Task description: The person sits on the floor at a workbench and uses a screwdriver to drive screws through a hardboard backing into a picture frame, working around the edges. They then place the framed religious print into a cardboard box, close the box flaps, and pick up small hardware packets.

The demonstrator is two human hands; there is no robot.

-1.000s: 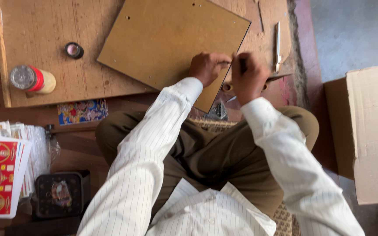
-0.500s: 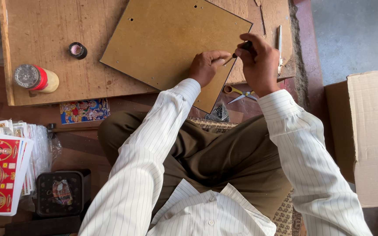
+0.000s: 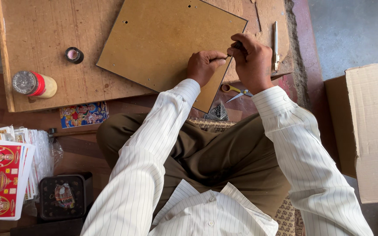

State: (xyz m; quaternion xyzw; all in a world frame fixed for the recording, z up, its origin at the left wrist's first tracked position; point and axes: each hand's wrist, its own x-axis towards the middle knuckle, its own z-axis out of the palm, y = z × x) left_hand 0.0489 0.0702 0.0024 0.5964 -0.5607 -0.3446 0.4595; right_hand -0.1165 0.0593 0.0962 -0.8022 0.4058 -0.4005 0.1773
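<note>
A brown hardboard panel (image 3: 162, 41) lies tilted on a wooden work board (image 3: 36, 39) in front of my crossed legs. My left hand (image 3: 203, 66) rests on the panel near its right edge, with thumb and forefinger pinched on a thin metal piece (image 3: 226, 57). My right hand (image 3: 252, 59) is just right of that edge, closed around a small dark-handled tool (image 3: 237, 45) whose tip meets the metal piece. The two hands nearly touch.
A bottle with a red band (image 3: 35, 84) and a small round black lid (image 3: 74, 55) lie on the work board's left. Yellow-handled scissors (image 3: 235, 91), a bag of dark bits (image 3: 217, 112), a thin metal tool (image 3: 276, 41), a cardboard box (image 3: 368, 131) and stacked colourful prints (image 3: 1, 179) surround me.
Both hands have moved up along the panel's right edge from its lower corner. The right hand rose further and now holds the tool against the piece pinched by the left.
</note>
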